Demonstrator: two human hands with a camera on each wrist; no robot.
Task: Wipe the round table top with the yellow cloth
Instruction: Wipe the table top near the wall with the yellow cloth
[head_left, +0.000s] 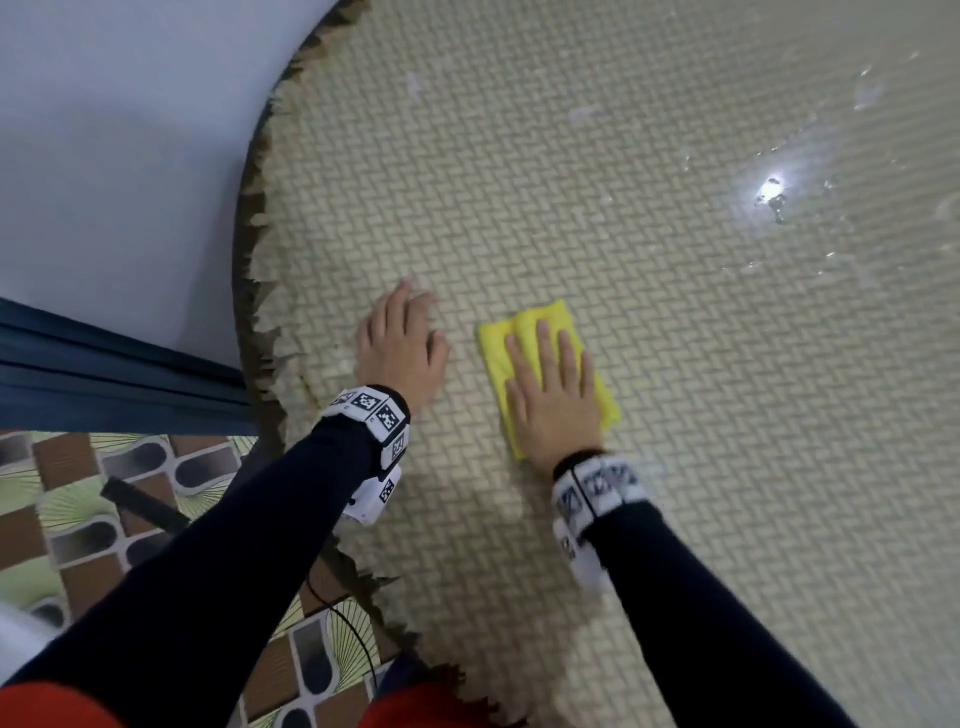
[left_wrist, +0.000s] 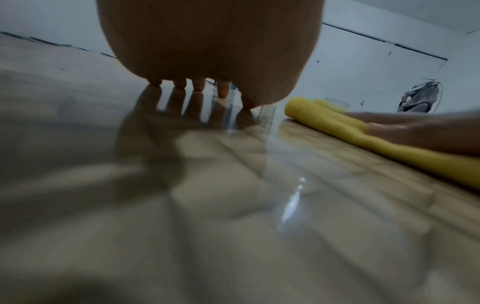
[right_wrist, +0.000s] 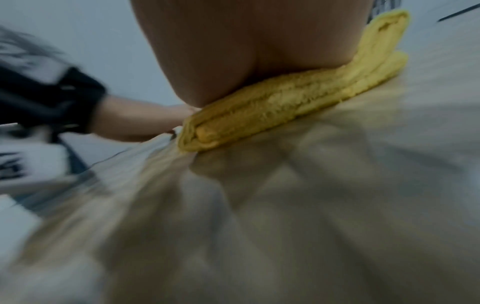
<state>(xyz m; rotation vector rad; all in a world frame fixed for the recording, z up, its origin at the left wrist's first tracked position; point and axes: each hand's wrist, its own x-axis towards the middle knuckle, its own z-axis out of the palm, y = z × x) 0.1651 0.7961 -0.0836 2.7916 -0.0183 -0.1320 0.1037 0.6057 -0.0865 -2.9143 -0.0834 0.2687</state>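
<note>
**Cloth pinned flat, streaks ahead**

The right hand (head_left: 553, 387) lies flat on the folded yellow cloth (head_left: 535, 325) — fingers straight, pressing, not gripping. Its long axis runs toward twelve o'clock; wet streaks (head_left: 774, 197) lie at two o'clock. The left hand (head_left: 402, 345) (fingers spread) braces on the table top (head_left: 675, 415) beside it.

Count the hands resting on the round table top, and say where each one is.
2. The left hand lies flat on the bare table top near its frayed edge; the right hand presses flat on the yellow cloth beside it.
</note>
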